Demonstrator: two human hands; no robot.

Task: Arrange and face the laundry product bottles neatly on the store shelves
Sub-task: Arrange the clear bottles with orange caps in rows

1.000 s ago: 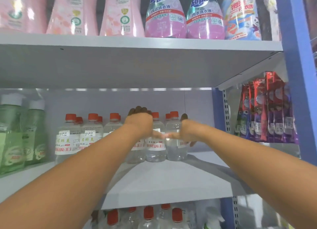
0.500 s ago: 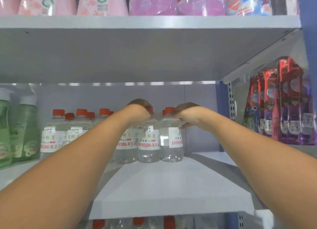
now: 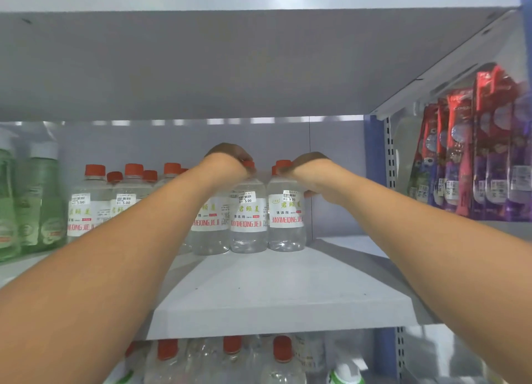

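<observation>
Grey metal shelving fills the view, with the underside of an upper shelf overhead and the middle shelf (image 3: 276, 294) running back to a pale rear wall. At far left stand green bottles (image 3: 43, 208). Beside them a group of clear bottles with red caps (image 3: 95, 199) sits toward the back, labels mostly forward. The left hand (image 3: 227, 160) reaches over the top of the clear bottles at the centre, fingers curled down behind a red cap; how firmly it grips I cannot tell, since the wrist hides the fingertips. Just right of it, the right hand (image 3: 312, 173) curls over the neck and shoulder of the rightmost clear bottle (image 3: 286, 219), with a thumb tip showing at that bottle's side. Hanging red and purple packets (image 3: 472, 153) fill the far right.

The step in hand seems to be drawing these back-set bottles forward. Much bare shelf lies in front of them, so the next move likely calls for sliding them toward the front edge, upright, labels kept facing out.
</observation>
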